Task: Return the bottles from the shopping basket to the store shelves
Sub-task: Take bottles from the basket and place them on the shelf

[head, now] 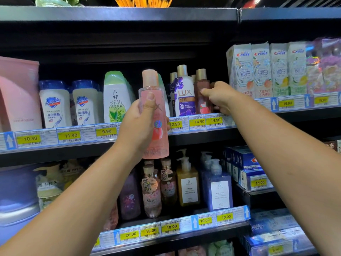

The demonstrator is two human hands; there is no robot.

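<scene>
The pink bottle [154, 115] is held upright in front of the shelf [203, 137], clear of it, with its peach cap level with the row of body washes. It is gripped round the middle by the left hand [139, 124], the thumb laid up the label. The right hand [219, 97] is extended to the far end of that row. There its thumb is laid across the front of a brown bottle [202, 97] with a gold cap and its fingers are curled behind it, so that bottle is judged to be gripped, perhaps to open a slot. A purple-and-white LUX bottle [185, 95] stands just beside the brown bottle on its left, and Crest cartons [262, 71] are ranged to its right. The shopping basket is not seen. The pink bottle is thus not yet returned. The risk from here is judged to lie in the crowding: the row is tightly packed, so a neighbour could be knocked over or pushed backward if the pink bottle is forced in before a gap is made. The brown bottle could be tipped off the edge above the price tags [214, 121], since it stands near the shelf front. A wrong slot could also be chosen, as no tag can be matched to this product.
</scene>
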